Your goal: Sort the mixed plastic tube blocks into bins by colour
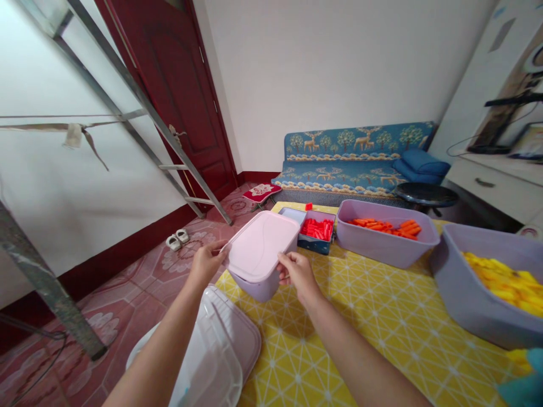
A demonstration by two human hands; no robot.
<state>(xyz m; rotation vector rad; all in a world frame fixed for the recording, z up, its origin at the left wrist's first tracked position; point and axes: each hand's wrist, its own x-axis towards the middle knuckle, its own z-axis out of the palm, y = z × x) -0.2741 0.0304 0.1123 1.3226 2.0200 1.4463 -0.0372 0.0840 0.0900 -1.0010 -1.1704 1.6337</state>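
Observation:
A pale pink lid (263,243) lies over the top of a small purple storage box (258,287), which stands on the yellow tablecloth. Whether the lid is fully seated cannot be made out. Closed at the lid's left edge is my left hand (207,260), its fingers gripping the rim. My right hand (297,271) pinches the front right edge between thumb and fingers. The lid hides what is inside the box. Just behind it is a small dark blue box (314,245) with red pieces (317,228) inside.
To the right stand a purple bin (382,251) with orange pieces and a larger bin (475,302) with yellow pieces. Loose lids (212,350) lie at the front left of the yellow tablecloth (335,322). A metal ladder (165,135) leans at the left. A blue sofa (339,169) stands behind.

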